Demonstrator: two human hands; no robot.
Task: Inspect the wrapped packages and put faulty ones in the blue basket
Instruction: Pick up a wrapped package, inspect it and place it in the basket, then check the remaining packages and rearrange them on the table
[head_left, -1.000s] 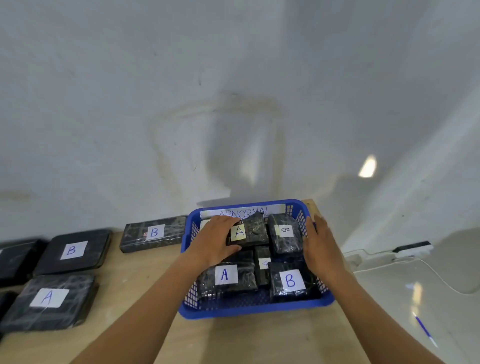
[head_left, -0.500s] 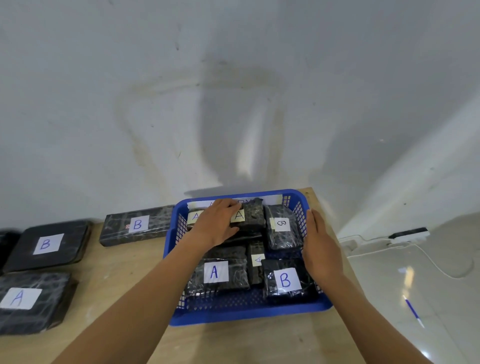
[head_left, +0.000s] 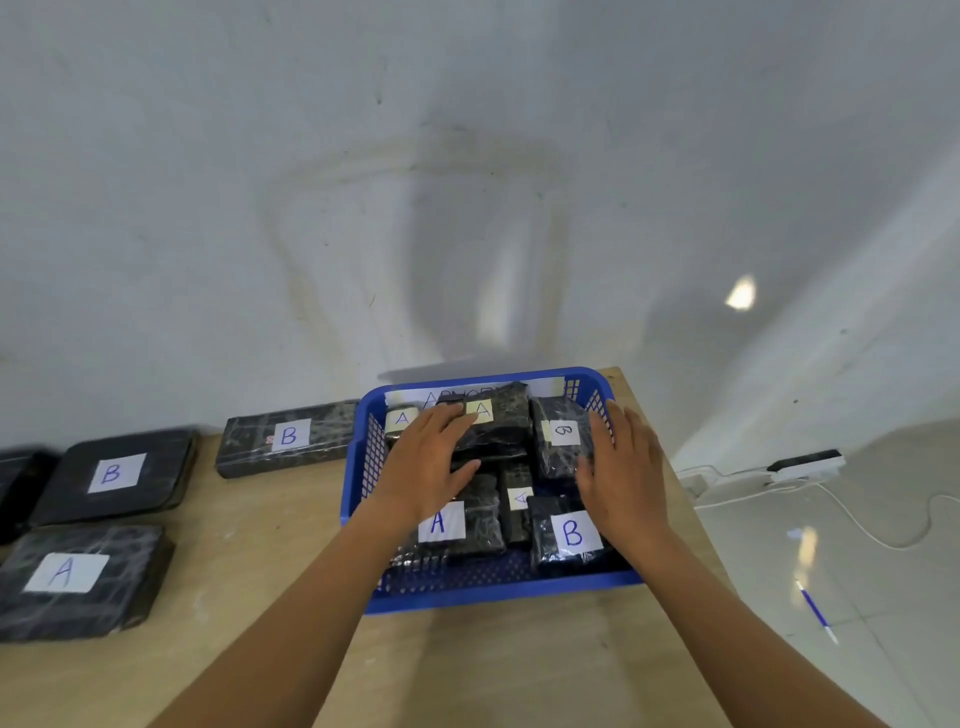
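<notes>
Spanning the wooden table's (head_left: 519, 667) blue basket (head_left: 498, 593), left hand (head_left: 426, 467), right hand (head_left: 623, 478) lie flat, empty.

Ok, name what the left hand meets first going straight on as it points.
The top A-labelled package at the back of the blue basket; the left hand seems to touch it, depth unclear.

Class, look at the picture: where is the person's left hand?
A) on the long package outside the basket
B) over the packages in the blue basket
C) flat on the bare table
B: the left hand lies, fingers straight, over the wrapped packages inside the blue basket.
</notes>
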